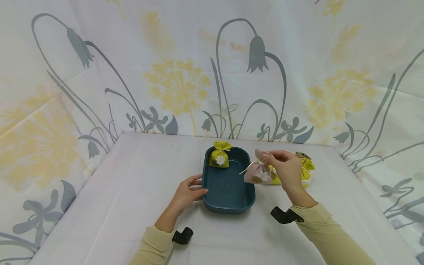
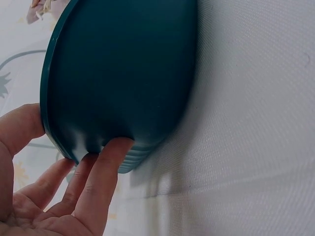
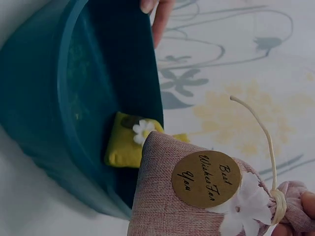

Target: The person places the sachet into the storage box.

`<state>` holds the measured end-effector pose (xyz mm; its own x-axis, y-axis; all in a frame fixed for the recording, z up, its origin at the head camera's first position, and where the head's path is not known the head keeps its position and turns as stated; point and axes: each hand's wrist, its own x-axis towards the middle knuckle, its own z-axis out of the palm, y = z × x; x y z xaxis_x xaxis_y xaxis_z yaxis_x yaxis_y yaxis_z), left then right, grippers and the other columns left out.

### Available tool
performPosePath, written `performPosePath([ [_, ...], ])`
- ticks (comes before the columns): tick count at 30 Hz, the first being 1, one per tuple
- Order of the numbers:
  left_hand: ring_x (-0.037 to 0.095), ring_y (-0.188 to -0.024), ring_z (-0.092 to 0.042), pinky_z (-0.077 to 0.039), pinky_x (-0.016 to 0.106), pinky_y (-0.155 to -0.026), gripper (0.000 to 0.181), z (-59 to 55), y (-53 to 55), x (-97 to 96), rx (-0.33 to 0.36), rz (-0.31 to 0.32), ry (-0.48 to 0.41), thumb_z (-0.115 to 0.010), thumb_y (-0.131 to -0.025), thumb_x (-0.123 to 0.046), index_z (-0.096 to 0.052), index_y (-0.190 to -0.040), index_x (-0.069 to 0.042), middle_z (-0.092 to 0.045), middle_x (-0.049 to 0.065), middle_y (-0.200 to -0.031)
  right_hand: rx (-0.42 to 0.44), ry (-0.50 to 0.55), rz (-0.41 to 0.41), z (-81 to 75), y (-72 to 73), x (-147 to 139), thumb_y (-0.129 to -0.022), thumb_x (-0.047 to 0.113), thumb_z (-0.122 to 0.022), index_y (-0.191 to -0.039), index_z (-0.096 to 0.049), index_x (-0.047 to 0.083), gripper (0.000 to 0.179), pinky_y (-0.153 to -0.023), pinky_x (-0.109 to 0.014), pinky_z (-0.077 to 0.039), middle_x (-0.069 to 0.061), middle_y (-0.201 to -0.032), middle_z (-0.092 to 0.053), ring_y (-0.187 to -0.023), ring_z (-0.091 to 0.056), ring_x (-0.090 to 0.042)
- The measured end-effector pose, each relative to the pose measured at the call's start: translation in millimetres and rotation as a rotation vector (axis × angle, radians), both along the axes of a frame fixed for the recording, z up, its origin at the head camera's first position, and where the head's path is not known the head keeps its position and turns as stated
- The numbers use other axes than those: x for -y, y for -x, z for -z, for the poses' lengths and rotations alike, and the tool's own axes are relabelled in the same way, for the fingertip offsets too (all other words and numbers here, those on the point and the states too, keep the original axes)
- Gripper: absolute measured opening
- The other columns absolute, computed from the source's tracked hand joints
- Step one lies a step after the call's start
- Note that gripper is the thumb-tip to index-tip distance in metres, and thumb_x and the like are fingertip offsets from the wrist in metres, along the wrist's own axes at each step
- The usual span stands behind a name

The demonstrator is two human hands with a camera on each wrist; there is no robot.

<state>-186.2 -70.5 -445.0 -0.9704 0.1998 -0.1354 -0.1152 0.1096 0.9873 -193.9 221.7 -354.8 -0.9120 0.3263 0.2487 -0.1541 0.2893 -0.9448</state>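
A pink drawstring pouch (image 1: 257, 173) hangs from my right hand (image 1: 290, 175), whose thumb and fingers pinch its gathered neck. It is tied with a cream cord and bears a white flower and a round brown "Best Wishes For You" sticker (image 3: 206, 178). In the head view it overlaps the right rim of a dark teal tub (image 1: 226, 191). Inside the tub, at the far left, stands a yellow pouch (image 1: 219, 158) with a white flower. My left hand (image 1: 187, 193) grips the tub's left side, thumb at the rim and fingers (image 2: 101, 189) against the outer wall.
Right of the tub, partly behind my right hand, more yellow pouches (image 1: 307, 167) sit on the white-covered table (image 1: 132, 191). A brown gathered top (image 1: 302, 155) shows behind them. A flower-printed cloth (image 1: 198, 73) hangs at the back and sides.
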Motion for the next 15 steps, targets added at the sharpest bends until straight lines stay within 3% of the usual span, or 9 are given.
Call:
performPosePath([
  [9, 0.032, -0.108, -0.056, -0.055, 0.035, -0.074, 0.061, 0.3, 0.2, 0.6, -0.002, 0.004, 0.005, -0.071, -0.082, -0.008, -0.044, -0.137, -0.002, -0.051, 0.021, -0.123, 0.116, 0.012, -0.092, -2.2, 15.0, 22.3, -0.079, 0.029, -0.075, -0.102, -0.067, -0.005, 0.042, -0.068, -0.019, -0.051, 0.000, -0.086, -0.064, -0.080, -0.058, -0.013],
  [15, 0.032, -0.107, -0.057, -0.055, 0.035, -0.074, 0.060, -0.4, 0.6, 0.5, -0.005, 0.000, -0.003, -0.071, -0.082, -0.007, -0.044, -0.136, -0.002, -0.051, 0.021, -0.123, 0.083, 0.041, -0.138, 0.8, 28.3, 37.2, -0.079, 0.019, -0.076, -0.097, -0.067, -0.008, 0.034, -0.066, -0.020, -0.054, -0.002, -0.080, -0.066, -0.068, -0.063, -0.010],
])
